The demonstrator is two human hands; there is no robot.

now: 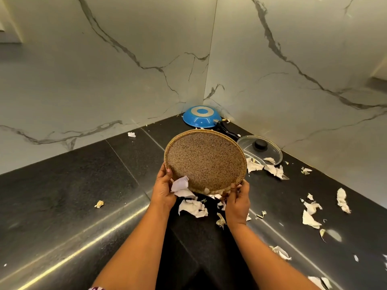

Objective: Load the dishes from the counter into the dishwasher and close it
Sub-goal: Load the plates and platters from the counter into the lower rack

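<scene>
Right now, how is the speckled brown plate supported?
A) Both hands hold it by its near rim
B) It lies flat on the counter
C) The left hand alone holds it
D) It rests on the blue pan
A: the left hand and the right hand each grip the near rim of the speckled brown plate, which is tilted up off the black counter.

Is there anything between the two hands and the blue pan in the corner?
Yes: the brown plate, held by the left hand and right hand, sits before the blue pan, hiding part of its handle.
</scene>
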